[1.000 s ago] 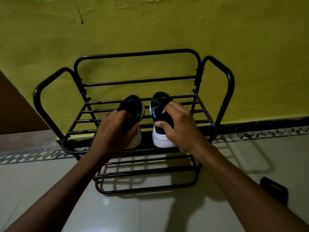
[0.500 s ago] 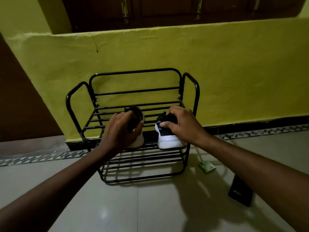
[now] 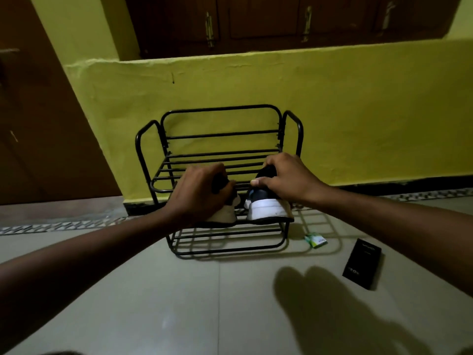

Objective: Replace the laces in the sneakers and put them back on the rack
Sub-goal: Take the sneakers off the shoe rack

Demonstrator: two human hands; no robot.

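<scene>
Sneakers [image 3: 266, 210] in left hand [image 3: 197, 190], right hand [image 3: 284, 175]; seemingly on rack [image 3: 222, 135].

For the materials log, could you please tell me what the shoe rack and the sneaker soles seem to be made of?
The shoe rack looks like black-painted metal tubing: thin round bars, smoothly bent. The sneaker soles look like matte white rubber or foam; dim light leaves that open.
</scene>
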